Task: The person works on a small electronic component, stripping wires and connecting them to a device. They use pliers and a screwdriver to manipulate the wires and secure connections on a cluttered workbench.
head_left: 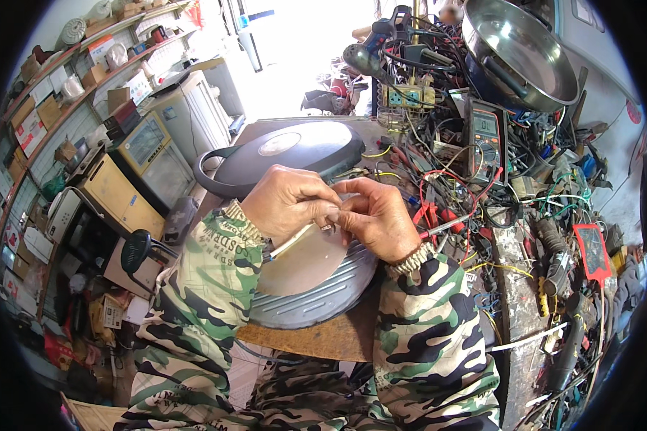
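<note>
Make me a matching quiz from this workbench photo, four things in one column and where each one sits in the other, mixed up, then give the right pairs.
Things:
1. shiny steel pan
2. grey digital multimeter
3. round ribbed grey appliance base
4. red-framed flat tool

Places:
A. under both hands, on the wooden board
B. far right, among the tools
C. top right, above the tangled wires
D. propped upright in the wires, right of the hands

Pairs: 1-C, 2-D, 3-A, 4-B
</note>
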Tool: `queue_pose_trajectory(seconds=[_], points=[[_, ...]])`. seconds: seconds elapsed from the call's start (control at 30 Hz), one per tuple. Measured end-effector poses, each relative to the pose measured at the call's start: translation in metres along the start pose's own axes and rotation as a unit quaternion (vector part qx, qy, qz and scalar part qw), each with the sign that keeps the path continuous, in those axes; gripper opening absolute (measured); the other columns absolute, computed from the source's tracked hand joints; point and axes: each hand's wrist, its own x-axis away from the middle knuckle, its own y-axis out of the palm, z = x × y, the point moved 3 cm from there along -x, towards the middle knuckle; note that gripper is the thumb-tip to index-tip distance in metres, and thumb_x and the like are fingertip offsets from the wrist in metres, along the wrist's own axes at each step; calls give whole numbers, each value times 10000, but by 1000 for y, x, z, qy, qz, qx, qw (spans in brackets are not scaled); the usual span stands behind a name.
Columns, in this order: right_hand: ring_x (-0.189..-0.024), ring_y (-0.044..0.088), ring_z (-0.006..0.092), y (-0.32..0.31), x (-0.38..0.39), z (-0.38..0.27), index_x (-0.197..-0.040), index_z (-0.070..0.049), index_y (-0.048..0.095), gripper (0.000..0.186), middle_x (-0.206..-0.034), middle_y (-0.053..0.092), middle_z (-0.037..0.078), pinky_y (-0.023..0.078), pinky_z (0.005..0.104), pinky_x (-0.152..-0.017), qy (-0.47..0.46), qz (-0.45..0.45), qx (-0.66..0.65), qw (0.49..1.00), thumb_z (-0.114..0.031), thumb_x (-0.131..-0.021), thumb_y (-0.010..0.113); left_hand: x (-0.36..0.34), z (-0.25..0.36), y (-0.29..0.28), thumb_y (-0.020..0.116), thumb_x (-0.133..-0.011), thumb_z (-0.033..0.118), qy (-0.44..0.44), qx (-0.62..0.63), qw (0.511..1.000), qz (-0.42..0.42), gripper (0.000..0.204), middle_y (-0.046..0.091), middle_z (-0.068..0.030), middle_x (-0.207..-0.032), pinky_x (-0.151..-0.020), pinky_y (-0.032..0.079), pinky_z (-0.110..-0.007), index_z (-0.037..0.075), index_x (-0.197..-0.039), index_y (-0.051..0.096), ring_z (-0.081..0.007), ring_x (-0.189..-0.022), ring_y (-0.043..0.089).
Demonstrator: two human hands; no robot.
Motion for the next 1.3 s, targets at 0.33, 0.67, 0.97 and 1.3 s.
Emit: queue_pose_trajectory(seconds=[0.33,0.67,0.97,1.3], points=[[-705,692,213,-16,4,2,-934,5,697,57,-770,706,142,529,331,-674,-78,77,229,967,-20,-884,686,-8,-14,12,699,-943,89,-32,-88,983,161,143,653,-57,-696,-541,506,-274,-40,-890,665,-92,-603,624],[-671,640,114,-33,-6,15,-952,37,704,96,-749,703,59,514,289,-632,-53,174,182,966,-44,-903,687,10,-29,-16,614,-1043,174,-96,16,979,181,195,627,-19,-760,-567,491,-235,-7,-977,645,-74,-640,590],[-810,691,389,8,2,-8,-925,-9,702,80,-866,694,169,545,401,-696,-230,127,319,911,-26,-848,692,17,-8,0,819,-848,100,-34,4,990,137,491,696,-90,-1019,-799,555,-265,-6,-1288,629,-121,-935,666],[-729,703,378,-15,1,-1,-902,3,697,83,-781,697,204,546,424,-662,-163,252,346,889,-72,-871,683,15,-9,2,736,-849,-13,-52,-160,971,169,117,681,-83,-787,-613,516,-257,-50,-956,705,-83,-672,627]])
